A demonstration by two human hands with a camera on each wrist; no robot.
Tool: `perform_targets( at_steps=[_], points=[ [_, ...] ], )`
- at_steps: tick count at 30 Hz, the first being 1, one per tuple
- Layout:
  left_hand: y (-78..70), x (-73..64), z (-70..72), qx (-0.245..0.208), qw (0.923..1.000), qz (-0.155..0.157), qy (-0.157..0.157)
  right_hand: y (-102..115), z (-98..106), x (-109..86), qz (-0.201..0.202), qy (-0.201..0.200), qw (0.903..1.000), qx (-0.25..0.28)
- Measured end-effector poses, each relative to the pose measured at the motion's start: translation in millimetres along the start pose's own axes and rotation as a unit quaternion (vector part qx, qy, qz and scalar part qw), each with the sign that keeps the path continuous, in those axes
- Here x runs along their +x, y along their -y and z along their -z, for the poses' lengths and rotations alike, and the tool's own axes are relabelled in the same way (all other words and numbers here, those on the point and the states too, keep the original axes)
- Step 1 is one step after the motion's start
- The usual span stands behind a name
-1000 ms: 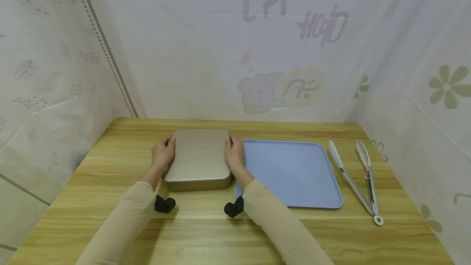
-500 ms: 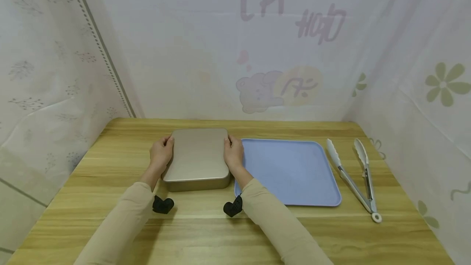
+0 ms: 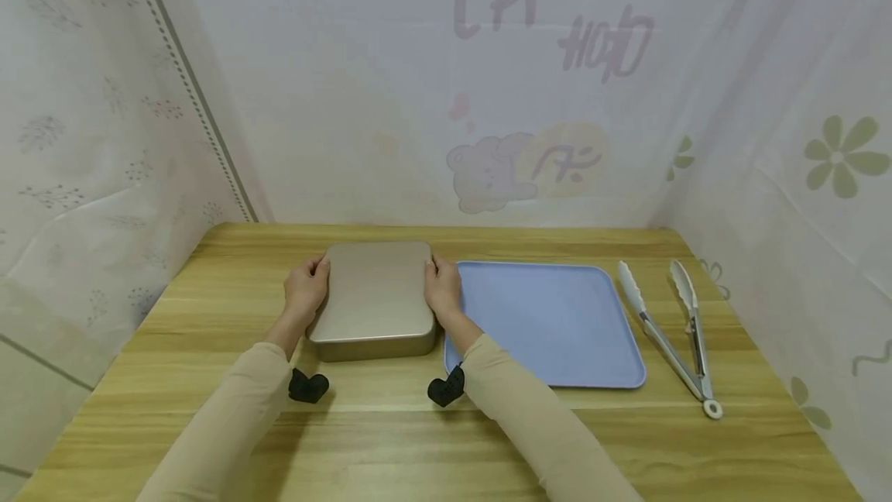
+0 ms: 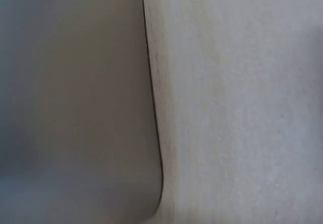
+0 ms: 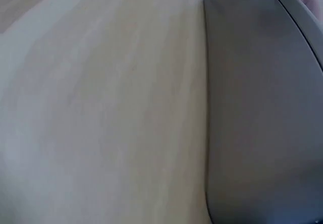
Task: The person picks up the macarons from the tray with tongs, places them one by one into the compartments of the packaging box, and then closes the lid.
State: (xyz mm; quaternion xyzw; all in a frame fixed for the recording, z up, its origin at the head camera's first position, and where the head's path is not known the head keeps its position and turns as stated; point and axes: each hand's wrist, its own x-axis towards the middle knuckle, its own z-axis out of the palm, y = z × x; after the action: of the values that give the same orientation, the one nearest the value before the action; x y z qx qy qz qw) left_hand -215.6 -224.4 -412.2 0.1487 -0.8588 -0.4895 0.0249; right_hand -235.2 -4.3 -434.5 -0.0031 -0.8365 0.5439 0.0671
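Note:
A champagne-coloured rectangular metal box (image 3: 376,293), flat-topped with rounded corners, rests on the wooden table left of the middle. My left hand (image 3: 305,287) grips its left side, the thumb up near the top edge. On the opposite side my right hand (image 3: 443,285) holds it the same way. Most of the fingers are hidden down along the sides. Close up in the left wrist view is the smooth box wall (image 4: 86,103) against the table. The right wrist view has the box side (image 5: 262,113), with a thin seam running near its top edge.
Just right of the box lies a flat blue tray (image 3: 550,324), its near left part under my right forearm. Farther right, metal tongs (image 3: 672,362) with pale scalloped tips lie spread on the table (image 3: 390,448). A printed curtain (image 3: 348,99) hangs behind.

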Motion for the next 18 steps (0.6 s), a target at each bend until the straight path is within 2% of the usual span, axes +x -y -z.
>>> perform_targets(
  at_steps=[5, 8, 11, 15, 18],
  points=[
    [3.4, 1.8, 4.2, -0.018, 0.9997, 0.004, 0.017, -1, 15, 4.4, -0.030, 0.044, 0.9985, 0.012],
    [5.1, 1.0, 10.7, -0.033, 0.9984, 0.010, 0.046, -4, 30, 4.2, -0.058, 0.057, 0.9956, 0.048],
    [2.4, -2.7, 19.2, -0.043, 0.9963, 0.008, 0.074, -10, 49, 0.7, -0.059, 0.060, 0.9938, 0.072],
    [-6.0, -12.9, 29.9, -0.027, 0.9948, -0.030, 0.094, -19, 82, -12.7, -0.051, 0.081, 0.9915, 0.088],
    [-11.6, -24.1, 35.3, -0.006, 0.9911, -0.086, 0.101, -25, 109, -28.1, -0.036, 0.110, 0.9901, 0.080]
  ],
)
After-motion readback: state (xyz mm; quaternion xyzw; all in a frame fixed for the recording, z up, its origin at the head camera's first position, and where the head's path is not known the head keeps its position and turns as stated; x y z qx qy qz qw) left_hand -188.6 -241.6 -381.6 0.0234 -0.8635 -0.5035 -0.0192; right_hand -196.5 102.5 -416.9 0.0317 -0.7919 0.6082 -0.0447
